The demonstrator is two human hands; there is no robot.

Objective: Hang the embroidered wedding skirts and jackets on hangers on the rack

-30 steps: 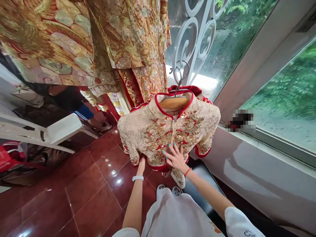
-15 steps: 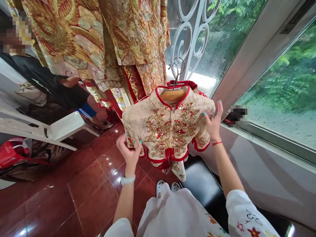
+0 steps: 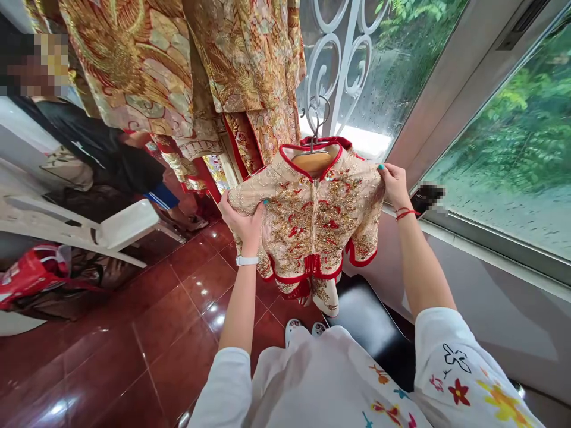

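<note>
A cream jacket (image 3: 312,226) with gold and red embroidery and red trim hangs on a wooden hanger (image 3: 312,161), whose hook is caught on a white iron scroll grille (image 3: 339,65). My left hand (image 3: 244,220) grips the jacket's left shoulder and sleeve, fingers wrapped round the cloth. At the jacket's right shoulder my right hand (image 3: 395,185) is closed on the fabric. Both arms reach up, one on each side of the jacket.
Larger gold and red embroidered robes (image 3: 178,77) hang at upper left. Another person in dark clothes (image 3: 102,154) stands behind a white plastic chair (image 3: 116,226). A red bag (image 3: 31,273) lies at left. A black stool (image 3: 370,327) and a window sill (image 3: 491,249) are at right.
Both hands rose from the jacket's hem and front to its shoulders and closed on the cloth. The view moved closer to the jacket.
</note>
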